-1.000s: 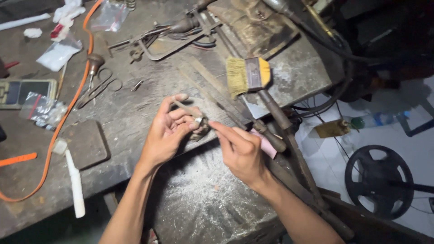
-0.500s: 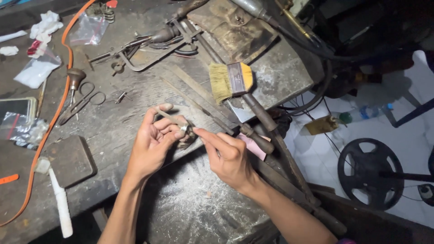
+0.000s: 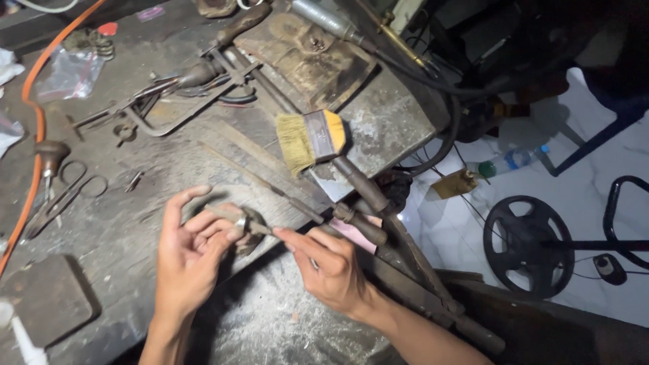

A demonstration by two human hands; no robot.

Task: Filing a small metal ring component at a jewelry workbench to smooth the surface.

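Note:
My left hand (image 3: 191,251) pinches a small silver ring (image 3: 241,222) between thumb and fingers, resting it against a dark wooden peg at the bench's front edge. My right hand (image 3: 327,265) grips a thin metal file (image 3: 261,229), its tip laid against the ring. A pink scrap shows just behind my right hand. Both hands hover over a dusty grey tray surface (image 3: 270,324) below the bench edge.
A yellow-handled paintbrush (image 3: 309,140) lies on the worn workbench (image 3: 135,203). Scissors (image 3: 64,199), a saw frame (image 3: 162,101), an orange hose (image 3: 34,128), a plastic bag (image 3: 67,71) and a dark block (image 3: 44,297) sit left. A black wheel (image 3: 529,247) stands on the white floor, right.
The view has shifted so the bench and tools sit further right and lower in the frame. My hands stay together on the ring and file, now lower in view.

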